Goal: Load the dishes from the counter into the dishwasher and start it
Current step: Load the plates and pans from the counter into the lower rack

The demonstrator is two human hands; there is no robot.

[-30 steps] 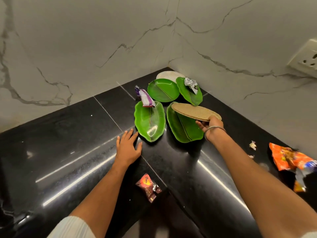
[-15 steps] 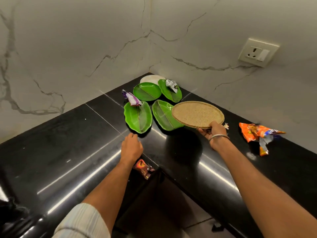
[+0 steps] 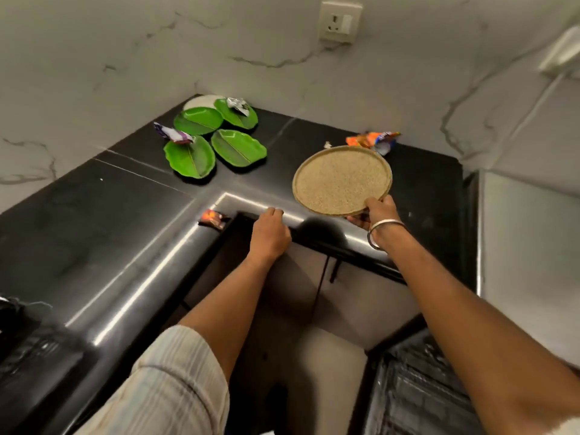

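My right hand grips the near rim of a round tan speckled plate, held level above the black counter. My left hand rests with curled fingers on the counter's inner front edge, holding nothing I can see. Several green leaf-shaped plates lie in the far corner, with a white plate partly hidden behind them. An open dishwasher rack shows dark at the lower right.
Wrappers lie about: purple on one leaf plate, silver on another, orange near the wall, a small red one at the counter edge. A wall socket sits above. Cabinet doors stand below the counter.
My right hand has carried the tan plate away from the green plates, rightward and toward me. My left hand slid back from the counter top to its front edge. The view tilted downward.
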